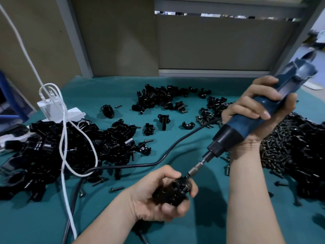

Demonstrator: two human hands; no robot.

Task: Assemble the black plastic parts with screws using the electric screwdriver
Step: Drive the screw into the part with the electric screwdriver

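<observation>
The left hand clasps the black part while the right hand grips the screwdriver slanting in from two o'clock, so best keep the bit straight and the part steady.

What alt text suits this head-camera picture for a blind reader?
A right hand holds a blue electric screwdriver, bit tip against a black plastic part gripped in the left hand. Heaps of black parts and screws lie on the teal table.

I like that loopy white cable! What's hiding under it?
A heap of black plastic parts lies under the white cable, on the green mat. Whatever is deeper in the heap is covered.
</observation>
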